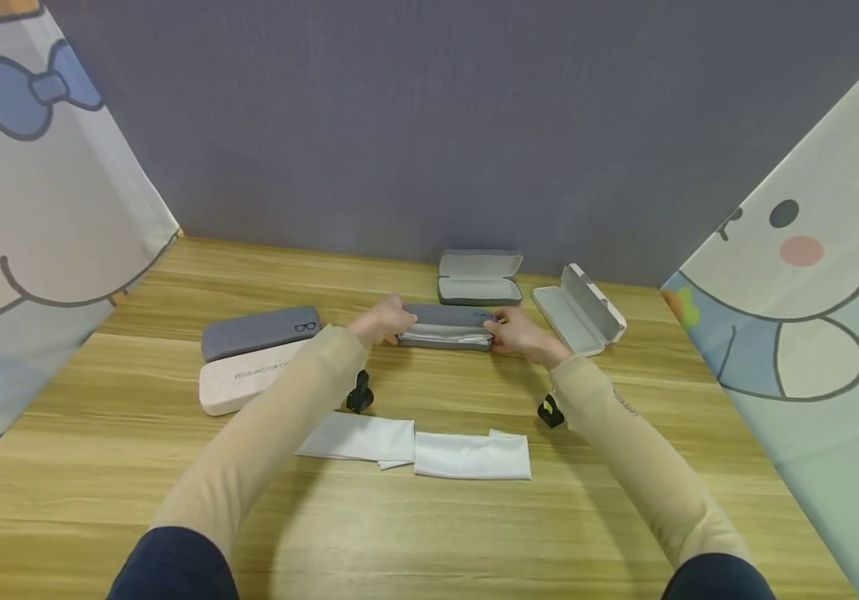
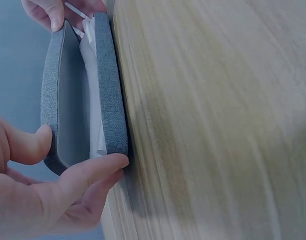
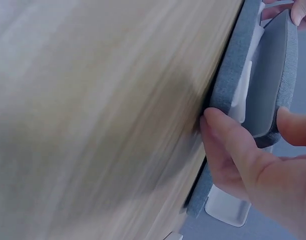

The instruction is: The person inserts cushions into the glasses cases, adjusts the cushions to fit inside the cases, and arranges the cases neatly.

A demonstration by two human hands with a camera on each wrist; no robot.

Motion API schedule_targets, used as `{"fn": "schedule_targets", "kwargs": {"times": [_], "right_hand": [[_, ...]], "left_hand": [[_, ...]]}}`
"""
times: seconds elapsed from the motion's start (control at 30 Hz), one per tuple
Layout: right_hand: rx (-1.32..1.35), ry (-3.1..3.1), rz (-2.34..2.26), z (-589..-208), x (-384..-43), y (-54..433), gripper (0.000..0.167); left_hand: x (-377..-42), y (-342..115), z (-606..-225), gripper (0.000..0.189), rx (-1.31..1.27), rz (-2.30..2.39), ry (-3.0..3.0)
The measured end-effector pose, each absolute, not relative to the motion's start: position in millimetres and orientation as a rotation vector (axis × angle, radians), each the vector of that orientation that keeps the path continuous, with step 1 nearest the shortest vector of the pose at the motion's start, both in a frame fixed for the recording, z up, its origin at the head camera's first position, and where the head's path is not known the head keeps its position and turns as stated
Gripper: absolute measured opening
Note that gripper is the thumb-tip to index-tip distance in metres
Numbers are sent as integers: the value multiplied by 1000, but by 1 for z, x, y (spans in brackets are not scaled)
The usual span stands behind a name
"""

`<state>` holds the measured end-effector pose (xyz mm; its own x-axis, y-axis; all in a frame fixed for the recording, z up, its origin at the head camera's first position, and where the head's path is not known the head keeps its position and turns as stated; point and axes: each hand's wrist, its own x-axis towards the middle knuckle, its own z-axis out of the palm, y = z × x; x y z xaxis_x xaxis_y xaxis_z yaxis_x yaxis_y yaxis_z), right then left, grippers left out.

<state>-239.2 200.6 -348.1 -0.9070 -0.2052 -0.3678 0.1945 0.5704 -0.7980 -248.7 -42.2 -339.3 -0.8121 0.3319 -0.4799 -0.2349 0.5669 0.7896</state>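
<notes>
A grey fabric glasses case [image 1: 447,313] sits in the middle of the table with its lid partly raised. Folded white cloth [image 1: 440,332] lies inside it, along the front wall. My left hand [image 1: 384,320] grips the case's left end, thumb on the lid edge and fingers at the base, as the left wrist view shows. At the opposite end my right hand [image 1: 521,332] holds it the same way; in the right wrist view its thumb touches the lid [image 3: 289,65] while the fingers press the base [image 3: 235,70].
Behind stands an open grey case [image 1: 480,287], with an open white case [image 1: 582,315] to the right. A closed grey case [image 1: 260,331] and a white case [image 1: 245,379] lie at left. Two folded white cloths [image 1: 362,437] [image 1: 471,457] lie nearer me.
</notes>
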Motion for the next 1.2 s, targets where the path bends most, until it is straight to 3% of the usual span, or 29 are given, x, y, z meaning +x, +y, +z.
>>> {"fn": "schedule_targets", "kwargs": {"times": [0.17,0.87,1.2], "right_hand": [[-85,2451,-1272,-355,-238,203,26],[-195,2822,-982,-376,-226,197,36],[-165,2755,-976,-369,-229,196,41]], "left_hand": [[-245,-40,-341,67,63,1251,2234],[-236,-34,-352,50,93,1188,2497],[-242,-35,-350,53,34,1191,2478]]}}
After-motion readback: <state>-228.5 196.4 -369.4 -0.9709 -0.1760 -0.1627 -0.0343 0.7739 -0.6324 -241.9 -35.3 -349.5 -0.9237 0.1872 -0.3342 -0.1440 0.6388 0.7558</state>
